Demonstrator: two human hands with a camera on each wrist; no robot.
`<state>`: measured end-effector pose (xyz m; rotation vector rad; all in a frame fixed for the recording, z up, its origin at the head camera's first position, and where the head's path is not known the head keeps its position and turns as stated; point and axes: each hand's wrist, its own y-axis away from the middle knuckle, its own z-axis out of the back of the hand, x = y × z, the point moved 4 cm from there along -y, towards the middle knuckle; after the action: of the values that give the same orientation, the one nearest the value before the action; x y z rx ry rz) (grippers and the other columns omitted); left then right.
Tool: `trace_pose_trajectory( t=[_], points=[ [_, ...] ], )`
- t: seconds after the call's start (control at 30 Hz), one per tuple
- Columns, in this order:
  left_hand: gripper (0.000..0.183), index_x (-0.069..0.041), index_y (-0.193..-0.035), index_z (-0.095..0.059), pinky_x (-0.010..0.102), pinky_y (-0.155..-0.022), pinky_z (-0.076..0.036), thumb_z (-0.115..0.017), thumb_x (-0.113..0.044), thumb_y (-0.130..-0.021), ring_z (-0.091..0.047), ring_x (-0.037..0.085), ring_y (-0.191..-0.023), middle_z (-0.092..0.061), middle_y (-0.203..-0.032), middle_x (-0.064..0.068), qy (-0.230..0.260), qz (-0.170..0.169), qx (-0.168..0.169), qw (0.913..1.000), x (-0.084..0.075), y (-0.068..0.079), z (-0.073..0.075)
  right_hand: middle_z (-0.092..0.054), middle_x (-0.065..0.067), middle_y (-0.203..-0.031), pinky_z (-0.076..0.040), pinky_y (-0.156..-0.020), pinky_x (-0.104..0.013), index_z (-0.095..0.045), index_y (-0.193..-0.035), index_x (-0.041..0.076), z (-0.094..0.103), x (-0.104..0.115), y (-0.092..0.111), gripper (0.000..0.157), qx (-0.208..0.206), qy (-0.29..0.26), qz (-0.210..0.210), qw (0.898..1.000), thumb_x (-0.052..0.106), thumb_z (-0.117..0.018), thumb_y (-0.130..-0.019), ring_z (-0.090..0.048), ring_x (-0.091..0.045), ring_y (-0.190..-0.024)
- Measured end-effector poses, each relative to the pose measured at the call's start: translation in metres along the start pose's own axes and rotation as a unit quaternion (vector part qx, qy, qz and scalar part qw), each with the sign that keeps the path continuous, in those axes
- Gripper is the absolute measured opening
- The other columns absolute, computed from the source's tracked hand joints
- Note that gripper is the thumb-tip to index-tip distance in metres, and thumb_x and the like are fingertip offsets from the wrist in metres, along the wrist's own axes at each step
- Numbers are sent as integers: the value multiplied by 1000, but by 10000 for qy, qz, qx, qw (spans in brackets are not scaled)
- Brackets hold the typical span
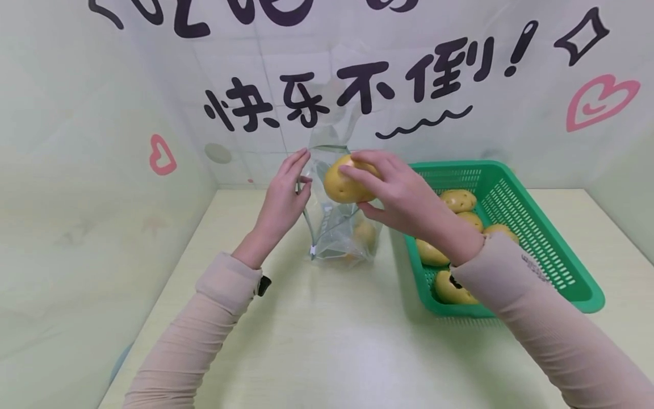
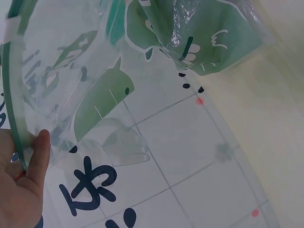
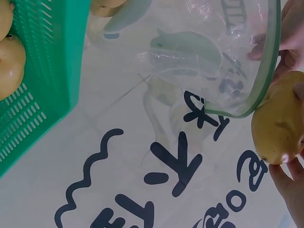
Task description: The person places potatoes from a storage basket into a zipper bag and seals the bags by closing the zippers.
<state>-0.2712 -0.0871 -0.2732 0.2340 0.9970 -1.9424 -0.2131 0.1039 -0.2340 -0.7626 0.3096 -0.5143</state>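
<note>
A clear zip bag [image 1: 329,218] with a green strip round its mouth stands on the table, its mouth held wide. My left hand [image 1: 282,199] pinches the left side of that rim between thumb and fingers. At the mouth, my right hand [image 1: 403,190] grips a yellow potato [image 1: 341,183], with fingers above and thumb below. The right wrist view shows this held potato [image 3: 278,121] right beside the green rim. Low inside the bag lies another potato [image 1: 365,233], seen blurrily through the plastic. Green animal prints [image 2: 104,102] decorate the bag.
To the right, a green plastic basket [image 1: 550,233] holds several potatoes [image 1: 458,200], partly hidden by my right forearm. Behind the bag rises a white sheet with black writing [image 1: 365,85] and pink hearts. Pale tabletop [image 1: 327,335] extends in front of the bag.
</note>
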Motion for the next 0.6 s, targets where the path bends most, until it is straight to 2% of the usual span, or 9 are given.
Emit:
trace_pose_trajectory(
  t=[0.17,0.6],
  points=[
    [53,5,-140,-42,31,-80,-59,-54,8,-89,-67,28,-100,-41,-148,17,-18,-21,9,10000,-1,0,1,-57,-22,-124,-52,-98,-46,-59,-125,4,-3,2,-4,53,43,1,46,10000,6,-78,-75,-56,-37,-114],
    [52,5,-140,-42,32,-80,-59,-54,8,-89,-67,29,-99,-41,-148,17,-69,-73,-49,9999,-2,1,3,-57,-20,-127,-52,-99,-43,-59,-127,5,-14,1,-3,57,533,41,-103,9985,5,-78,-74,-55,-36,-117]
  ],
)
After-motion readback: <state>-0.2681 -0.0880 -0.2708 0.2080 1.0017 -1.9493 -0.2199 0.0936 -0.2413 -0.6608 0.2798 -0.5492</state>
